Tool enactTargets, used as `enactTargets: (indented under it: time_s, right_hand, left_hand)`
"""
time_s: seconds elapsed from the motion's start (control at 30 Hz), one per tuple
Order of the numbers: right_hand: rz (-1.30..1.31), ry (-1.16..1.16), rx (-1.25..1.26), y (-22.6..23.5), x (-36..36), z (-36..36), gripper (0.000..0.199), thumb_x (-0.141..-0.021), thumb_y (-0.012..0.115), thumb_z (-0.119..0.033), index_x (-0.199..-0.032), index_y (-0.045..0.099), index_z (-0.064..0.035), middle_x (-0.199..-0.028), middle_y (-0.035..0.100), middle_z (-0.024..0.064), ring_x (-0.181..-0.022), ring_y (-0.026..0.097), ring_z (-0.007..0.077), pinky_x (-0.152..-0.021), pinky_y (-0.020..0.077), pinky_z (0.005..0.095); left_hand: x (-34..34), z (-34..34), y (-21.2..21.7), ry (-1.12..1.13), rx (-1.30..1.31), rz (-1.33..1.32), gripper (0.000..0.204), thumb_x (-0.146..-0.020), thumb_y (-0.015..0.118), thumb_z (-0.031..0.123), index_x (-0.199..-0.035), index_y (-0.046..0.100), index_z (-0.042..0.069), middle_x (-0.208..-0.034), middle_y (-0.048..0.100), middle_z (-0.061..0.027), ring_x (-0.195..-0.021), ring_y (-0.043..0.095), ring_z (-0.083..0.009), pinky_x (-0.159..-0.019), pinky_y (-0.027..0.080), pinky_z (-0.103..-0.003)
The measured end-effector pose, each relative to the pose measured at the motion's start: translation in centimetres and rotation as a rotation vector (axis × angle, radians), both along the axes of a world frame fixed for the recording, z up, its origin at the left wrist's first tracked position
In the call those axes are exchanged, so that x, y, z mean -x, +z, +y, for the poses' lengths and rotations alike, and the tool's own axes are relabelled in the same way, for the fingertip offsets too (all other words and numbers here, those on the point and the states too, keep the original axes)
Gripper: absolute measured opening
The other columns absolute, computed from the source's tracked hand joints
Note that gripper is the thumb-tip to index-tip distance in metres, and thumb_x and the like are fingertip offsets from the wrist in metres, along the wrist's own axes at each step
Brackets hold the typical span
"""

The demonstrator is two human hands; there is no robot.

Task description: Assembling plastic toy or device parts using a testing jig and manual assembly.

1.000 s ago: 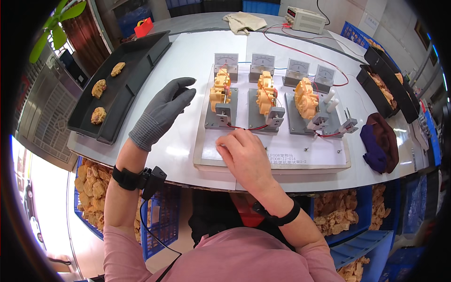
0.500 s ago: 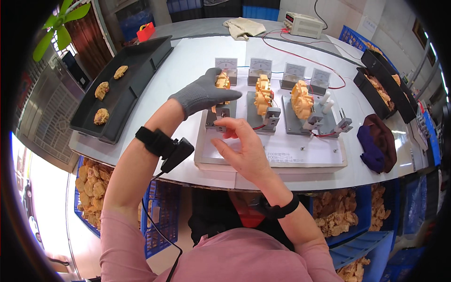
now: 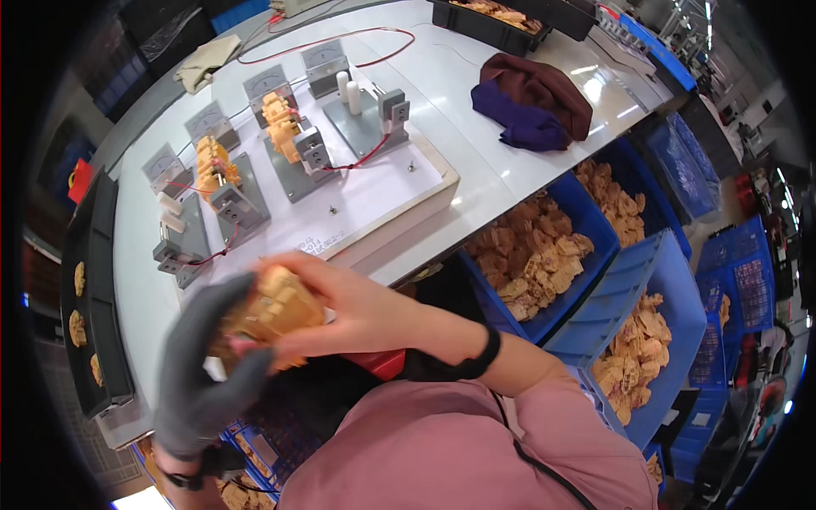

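Observation:
Close to my body, past the table's front edge, a yellow moulded plastic piece (image 3: pixel 285 306) is held between both hands, blurred by motion. My left hand (image 3: pixel 204 374), in a dark grey glove, curls round its left side. Bare fingers of my right hand (image 3: pixel 361 310) grip it from the right. On a white board, yellow pieces sit on two grey test stands: one on the second stand (image 3: pixel 246 200), another on the third stand (image 3: pixel 289 174). The leftmost stand (image 3: pixel 183 234) and the rightmost stand (image 3: pixel 361 127) show only bare white posts and clamp blocks.
Panel meters (image 3: pixel 323 64) stand behind the stands, with red wires running across. A dark cloth (image 3: pixel 540 98) lies right of the board. A black tray (image 3: pixel 98 314) with yellow pieces is at left. Blue bins (image 3: pixel 595 289) full of yellow pieces are below the table's right side.
The yellow piece from the leftmost stand is off it and in both hands, drawn back toward my body. The view has swung to the right.

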State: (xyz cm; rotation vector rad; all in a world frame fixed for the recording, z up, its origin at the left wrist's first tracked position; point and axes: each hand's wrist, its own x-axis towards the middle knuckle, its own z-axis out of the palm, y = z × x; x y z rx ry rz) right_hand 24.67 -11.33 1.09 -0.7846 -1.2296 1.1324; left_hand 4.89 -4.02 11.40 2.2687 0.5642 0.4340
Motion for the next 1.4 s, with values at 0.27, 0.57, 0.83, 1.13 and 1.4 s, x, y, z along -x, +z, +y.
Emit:
enactTargets:
  time_s: [0.27, 0.57, 0.83, 1.13, 1.4]
  right_hand:
    - [-0.229, -0.159, 0.963, -10.0, -15.8, -12.2, 0.05, -0.085, 0.079, -0.022, -0.123, 0.056, 0.0005, -0.118, 0.066, 0.0109, -0.105, 0.067, 0.0185, -0.088, 0.0553, 0.0312]
    - [-0.396, -0.651, 1.072, -23.7, -29.2, -19.5, 0.049, -0.096, 0.066, -0.032, -0.135, 0.058, -0.0019, -0.13, 0.063, 0.01, -0.117, 0.061, 0.0206, -0.09, 0.0511, 0.0316]
    - [-0.362, -0.489, 0.844, -22.7, -25.7, -11.7, 0.045, -0.099, 0.063, -0.027, -0.132, 0.057, 0.0027, -0.128, 0.063, 0.0105, -0.112, 0.062, 0.0188, -0.092, 0.05, 0.0325]
    - [-0.45, 0.198, 0.817, -16.1, -7.5, -2.6, 0.032, -0.098, 0.064, -0.015, -0.125, 0.058, 0.0012, -0.117, 0.068, 0.0084, -0.106, 0.062, 0.016, -0.091, 0.0483, 0.0296]
    - [-0.515, 0.784, 0.637, -13.6, 0.1, 1.0, 0.031, -0.094, 0.067, -0.008, -0.124, 0.06, -0.0035, -0.114, 0.065, 0.0078, -0.099, 0.063, 0.0131, -0.088, 0.049, 0.0268]
  left_hand:
    - [3.4, -1.6, -5.0, 0.137, 0.128, -0.036, 0.047, -0.083, 0.078, 0.008, -0.127, 0.062, 0.002, -0.115, 0.065, -0.014, -0.102, 0.064, -0.0262, -0.088, 0.052, -0.035]
    - [14.1, 0.8, -12.6, 1.116, -0.361, -0.126, 0.013, -0.09, 0.067, 0.006, -0.102, 0.068, 0.003, -0.093, 0.065, -0.0104, -0.082, 0.063, -0.0244, -0.075, 0.051, -0.034]
    - [16.8, 3.5, -16.2, 1.159, -0.421, 0.068, 0.016, -0.089, 0.067, 0.023, -0.095, 0.068, 0.009, -0.07, 0.061, -0.0083, -0.069, 0.06, -0.0261, -0.065, 0.048, -0.039]
    - [14.4, 5.1, -15.6, 1.231, -0.32, 0.197, 0.019, -0.088, 0.069, 0.028, -0.09, 0.069, 0.009, -0.068, 0.06, -0.006, -0.064, 0.059, -0.0233, -0.064, 0.048, -0.037]
    - [14.9, 5.1, -16.7, 1.244, -0.395, 0.131, 0.016, -0.088, 0.07, 0.027, -0.09, 0.069, 0.011, -0.072, 0.065, -0.0053, -0.068, 0.064, -0.0242, -0.067, 0.051, -0.037]
